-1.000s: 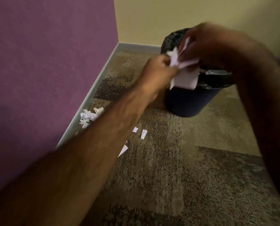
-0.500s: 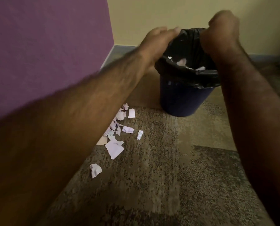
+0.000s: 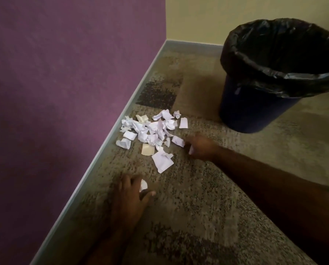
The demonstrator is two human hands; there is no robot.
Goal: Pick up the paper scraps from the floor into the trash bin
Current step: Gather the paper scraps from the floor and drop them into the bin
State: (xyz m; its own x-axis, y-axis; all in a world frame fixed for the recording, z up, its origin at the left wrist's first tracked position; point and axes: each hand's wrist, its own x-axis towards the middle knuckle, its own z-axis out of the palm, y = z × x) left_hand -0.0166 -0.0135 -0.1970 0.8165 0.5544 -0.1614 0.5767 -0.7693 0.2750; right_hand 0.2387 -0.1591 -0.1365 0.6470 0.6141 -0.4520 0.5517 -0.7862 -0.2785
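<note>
A heap of white paper scraps (image 3: 152,132) lies on the carpet beside the purple wall. My left hand (image 3: 130,196) rests low on the carpet in front of the heap, its fingers closing around a small crumpled scrap (image 3: 143,185). At the heap's right edge my right hand (image 3: 201,148) is curled around another small white scrap (image 3: 191,150). A larger flat scrap (image 3: 162,162) lies between the two hands. The dark blue trash bin (image 3: 251,109), lined with a black bag (image 3: 286,60), stands upright at the upper right, well apart from both hands.
The purple wall (image 3: 64,92) with its grey baseboard (image 3: 106,142) runs along the left, and a yellow wall (image 3: 217,16) closes the corner behind the bin. Patterned brown carpet (image 3: 198,217) covers the floor around the hands.
Both hands have left the bin rim, where they dropped paper, and come down to the floor by the heap. Each now has a small scrap in its fingers.
</note>
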